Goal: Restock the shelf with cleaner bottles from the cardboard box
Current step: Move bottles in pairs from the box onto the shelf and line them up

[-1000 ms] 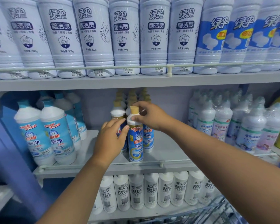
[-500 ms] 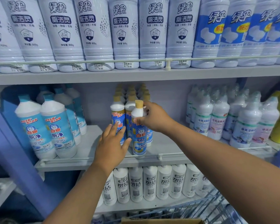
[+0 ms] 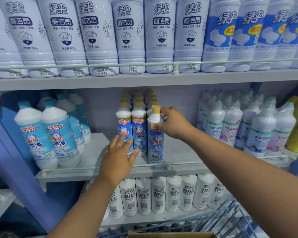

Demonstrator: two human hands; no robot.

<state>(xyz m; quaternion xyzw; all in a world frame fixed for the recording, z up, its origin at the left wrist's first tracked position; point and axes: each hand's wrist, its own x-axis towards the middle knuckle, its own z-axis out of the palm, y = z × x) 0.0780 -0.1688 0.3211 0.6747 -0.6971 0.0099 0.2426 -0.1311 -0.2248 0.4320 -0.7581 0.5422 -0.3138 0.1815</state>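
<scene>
A slim white cleaner bottle point(image 3: 155, 138) with a tan cap and blue label stands upright at the front rail of the middle shelf point(image 3: 179, 152). My right hand point(image 3: 172, 124) grips its neck and shoulder. Two matching bottles point(image 3: 131, 129) stand just left of it, with rows of the same kind behind. My left hand point(image 3: 119, 155) has its fingers spread, the fingertips resting against the lower labels of those two. The top edge of the cardboard box point(image 3: 170, 234) shows at the bottom of the view.
Large white bottles point(image 3: 100, 36) fill the top shelf. Blue-capped bottles point(image 3: 48, 134) stand at middle left, shrink-wrapped bottles point(image 3: 248, 127) at middle right. White bottles point(image 3: 158, 194) line the lower shelf. A blue wire basket point(image 3: 230, 219) sits at lower right.
My right hand has set the tan-capped bottle lower and nearer the front rail, to the right of the two others. My left hand has slid left onto their labels.
</scene>
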